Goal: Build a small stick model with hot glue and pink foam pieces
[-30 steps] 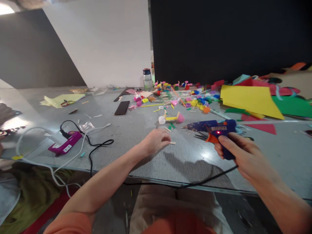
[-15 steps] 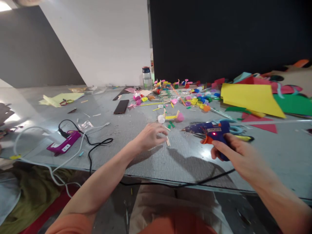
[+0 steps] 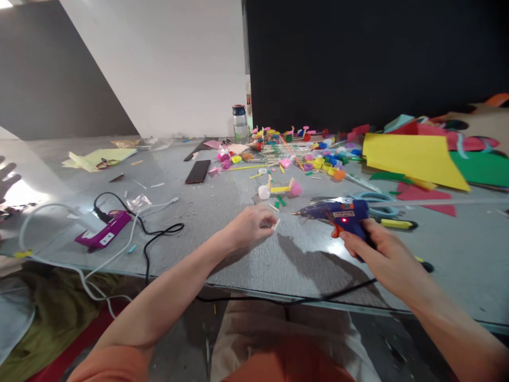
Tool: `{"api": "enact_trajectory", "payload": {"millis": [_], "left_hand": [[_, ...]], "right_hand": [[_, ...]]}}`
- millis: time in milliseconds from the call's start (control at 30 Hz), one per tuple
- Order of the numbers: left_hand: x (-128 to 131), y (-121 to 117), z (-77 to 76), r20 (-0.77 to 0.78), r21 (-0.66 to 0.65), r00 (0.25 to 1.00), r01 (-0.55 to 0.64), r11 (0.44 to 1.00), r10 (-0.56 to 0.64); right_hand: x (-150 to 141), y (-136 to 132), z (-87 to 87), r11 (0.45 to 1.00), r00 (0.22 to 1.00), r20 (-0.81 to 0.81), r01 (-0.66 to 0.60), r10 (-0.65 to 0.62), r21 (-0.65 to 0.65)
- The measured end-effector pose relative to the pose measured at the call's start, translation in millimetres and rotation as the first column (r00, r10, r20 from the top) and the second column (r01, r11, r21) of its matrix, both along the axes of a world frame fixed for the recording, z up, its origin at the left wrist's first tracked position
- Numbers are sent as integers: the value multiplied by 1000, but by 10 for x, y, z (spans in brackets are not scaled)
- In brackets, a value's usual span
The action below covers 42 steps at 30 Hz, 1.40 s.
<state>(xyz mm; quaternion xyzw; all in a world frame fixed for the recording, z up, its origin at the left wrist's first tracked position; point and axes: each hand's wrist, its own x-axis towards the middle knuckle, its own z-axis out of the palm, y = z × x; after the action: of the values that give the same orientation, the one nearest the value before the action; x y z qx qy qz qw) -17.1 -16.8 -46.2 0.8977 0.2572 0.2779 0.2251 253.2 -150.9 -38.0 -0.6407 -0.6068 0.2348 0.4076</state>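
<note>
Pinched between the thumb and fingertips of the left hand (image 3: 250,225) is a short, pale stick (image 3: 277,224), jutting out past them. The right hand (image 3: 379,244) has its fingers wrapped around the grip of a dark-blue glue gun (image 3: 342,213) with an orange trigger and glowing red light, its nozzle pointing toward the stick, apart from it. Green scraps (image 3: 281,201) lie just beyond on the grey table (image 3: 222,199); farther off are colourful caps (image 3: 319,163), yellow paper (image 3: 413,159) and a bottle (image 3: 240,127), before white (image 3: 167,63) and black panels (image 3: 358,63).

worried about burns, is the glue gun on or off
On: a red light glows on the side of the glue gun, held in the right hand.
</note>
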Motion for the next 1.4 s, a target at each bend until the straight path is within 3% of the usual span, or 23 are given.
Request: {"api": "enact_trajectory", "payload": {"millis": [200,367,467,567,767,1000,1200,1400], "left_hand": [[-9,32,41,-81,-35,997,-15,999,12],[13,17,13,-16,-36,999,-37,999,36],[29,0,-18,24,39,998,-54,998,53],[41,-14,-17,-30,116,991,-124,985,129],[12,-24,55,-202,116,936,-268,956,287],[-26,-32,106,-269,209,921,-231,950,283],[58,29,58,-346,218,904,-183,959,252],[57,53,-9,-258,179,923,-243,953,284]], "right_hand": [[10,9,-15,999,1000,-17,12,-13,-36],[20,36,-15,999,999,-46,15,-17,-39],[24,45,-2,999,999,-43,22,-23,-35],[20,48,20,1000,1000,-26,17,-18,-23],[26,49,22,1000,999,-38,3,-4,-22],[46,41,3,1000,1000,-27,9,-10,-29],[38,54,18,1000,1000,-22,-10,9,-28],[33,63,46,999,999,-35,-20,19,-33]]}}
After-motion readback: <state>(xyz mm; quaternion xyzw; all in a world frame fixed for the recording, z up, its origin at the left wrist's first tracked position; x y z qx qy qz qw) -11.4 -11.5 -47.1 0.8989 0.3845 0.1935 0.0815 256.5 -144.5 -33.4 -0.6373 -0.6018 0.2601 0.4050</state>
